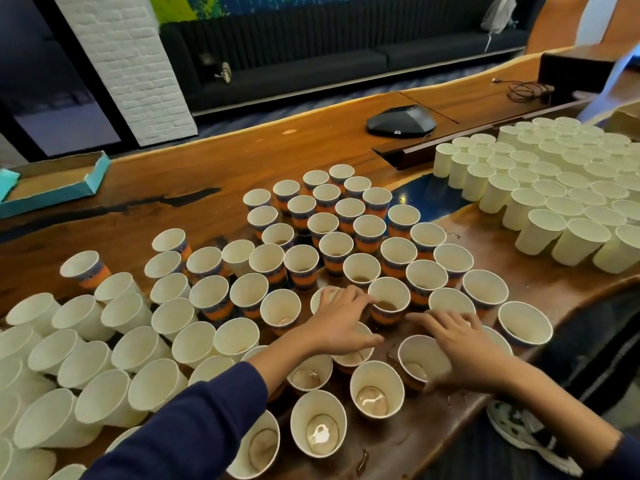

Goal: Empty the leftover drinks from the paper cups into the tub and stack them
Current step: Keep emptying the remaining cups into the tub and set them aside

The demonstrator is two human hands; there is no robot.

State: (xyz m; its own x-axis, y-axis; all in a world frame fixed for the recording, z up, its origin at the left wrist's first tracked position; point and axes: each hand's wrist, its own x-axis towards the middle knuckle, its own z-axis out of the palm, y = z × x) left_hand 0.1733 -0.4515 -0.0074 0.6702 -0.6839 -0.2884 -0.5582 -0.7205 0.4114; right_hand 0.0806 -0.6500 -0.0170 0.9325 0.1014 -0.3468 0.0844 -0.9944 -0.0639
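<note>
Several open paper cups crowd the wooden table (214, 161). Orange-and-blue printed cups (336, 251) fill the middle, and some hold a little brown drink. My left hand (341, 318) hovers over them with fingers spread, its fingertips at the rim of a printed cup with brown liquid (388, 301). My right hand (453, 341), blurred, lies with straight fingers across the cups on the right, its thumb beside a near cup (414, 360). Neither hand holds a cup. Near cups (318, 431) show wet bottoms. No tub is in view.
Plain white cups (86, 341) lean together on the left. Upturned white cups (554, 188) stand in rows at the right back. A teal box lid (93, 181), a black speakerphone (401, 121) and a cable (526, 90) lie farther back. Brown spills (363, 459) mark the near edge.
</note>
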